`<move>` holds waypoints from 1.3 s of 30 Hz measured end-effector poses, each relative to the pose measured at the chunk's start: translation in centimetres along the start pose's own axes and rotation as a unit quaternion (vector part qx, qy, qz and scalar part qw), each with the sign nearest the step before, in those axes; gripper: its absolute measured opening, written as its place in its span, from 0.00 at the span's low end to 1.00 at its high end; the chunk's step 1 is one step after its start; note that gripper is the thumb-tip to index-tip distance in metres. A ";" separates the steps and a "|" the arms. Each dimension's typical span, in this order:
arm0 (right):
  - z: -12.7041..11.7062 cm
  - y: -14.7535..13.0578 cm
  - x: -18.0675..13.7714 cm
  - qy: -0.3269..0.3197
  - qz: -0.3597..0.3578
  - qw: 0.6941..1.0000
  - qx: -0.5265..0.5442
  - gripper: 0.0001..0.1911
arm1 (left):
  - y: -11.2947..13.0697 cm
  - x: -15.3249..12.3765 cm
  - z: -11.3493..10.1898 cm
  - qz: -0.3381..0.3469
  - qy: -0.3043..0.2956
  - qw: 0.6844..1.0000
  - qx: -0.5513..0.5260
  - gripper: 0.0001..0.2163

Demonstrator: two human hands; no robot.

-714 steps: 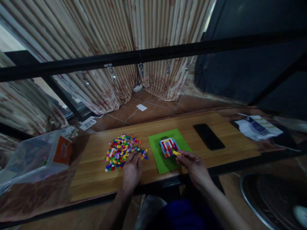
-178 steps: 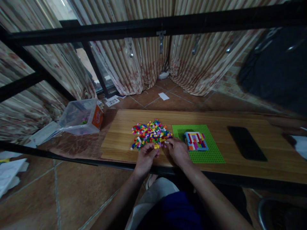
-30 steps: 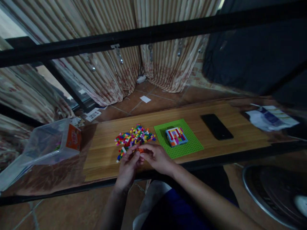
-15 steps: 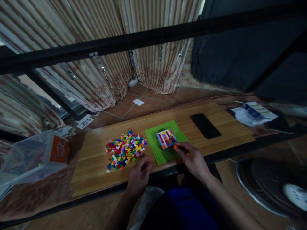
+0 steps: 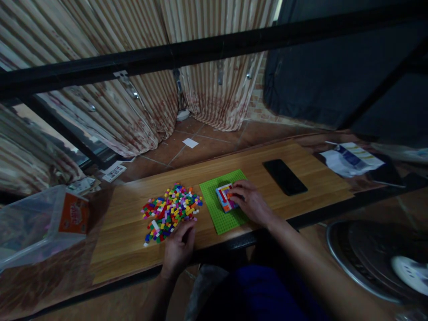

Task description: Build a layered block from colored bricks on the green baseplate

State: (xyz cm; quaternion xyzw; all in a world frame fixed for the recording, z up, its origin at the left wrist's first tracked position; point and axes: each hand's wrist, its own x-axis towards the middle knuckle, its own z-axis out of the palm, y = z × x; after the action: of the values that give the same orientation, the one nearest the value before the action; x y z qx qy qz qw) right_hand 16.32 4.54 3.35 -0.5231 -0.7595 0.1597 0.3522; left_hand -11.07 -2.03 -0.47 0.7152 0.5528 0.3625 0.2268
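On a green studded baseplate (image 5: 217,223) sits a low, multicoloured build of toy bricks (image 5: 224,201), blue along its side. My right hand (image 5: 252,203) is over this build, its fingertips pinched at the top around a small orange-red brick (image 5: 230,195), mostly hidden by the fingers. A loose pile of small coloured bricks (image 5: 177,203) lies to the left of the baseplate. At the pile's near edge is my left hand (image 5: 179,247), thumb and fingers curled together; whatever they may hold is hidden.
The wooden board (image 5: 123,223) carries a black phone (image 5: 285,177) right of the baseplate. A clear plastic tub (image 5: 33,223) with an orange label stands at the left. White-and-blue packaging (image 5: 354,158) lies at the far right, and a round stool (image 5: 361,254) stands near my right.
My right hand has moved from the baseplate's near right side up onto the build, with the orange-red brick. My left hand has shifted left and slightly down, along the pile's near edge.
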 end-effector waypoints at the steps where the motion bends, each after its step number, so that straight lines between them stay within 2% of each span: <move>1: 0.0 0.1 0.1 -0.002 -0.003 1.000 0.000 0.09 | 0.1 0.0 0.1 0.004 0.001 1.000 0.007 0.09; 5: -0.1 0.5 0.4 -0.015 -0.010 1.000 0.000 0.09 | 0.4 0.1 0.2 0.017 0.000 1.000 0.021 0.08; 12: -0.8 0.2 1.2 -0.077 -0.051 0.994 -0.048 0.09 | 0.2 0.1 0.2 0.019 0.000 0.999 0.028 0.08; 15: -0.7 0.2 1.3 -0.081 -0.057 0.994 -0.046 0.09 | 0.2 0.1 0.2 0.020 -0.002 0.999 0.031 0.08; 24: 0.0 0.5 0.3 -0.002 0.041 0.998 0.050 0.12 | 0.7 0.1 0.0 0.018 -0.005 0.999 0.029 0.08; 29: 0.4 0.9 0.1 0.096 0.131 0.977 0.138 0.15 | 0.9 0.1 0.0 0.015 -0.001 1.000 0.022 0.08; 35: 1.9 -0.1 0.5 0.117 0.157 0.980 0.032 0.23 | 0.8 0.0 -0.1 0.024 -0.006 0.999 0.025 0.07; 39: 3.1 -0.5 0.3 0.123 0.173 0.977 0.008 0.24 | 0.8 0.0 -0.1 0.026 -0.010 0.999 0.028 0.07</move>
State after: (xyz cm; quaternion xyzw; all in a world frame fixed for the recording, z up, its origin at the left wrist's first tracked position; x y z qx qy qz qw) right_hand 13.69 4.97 1.57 -0.6593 -0.6070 0.1586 0.4143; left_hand -10.61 -2.23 0.20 0.7390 0.5413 0.3458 0.2030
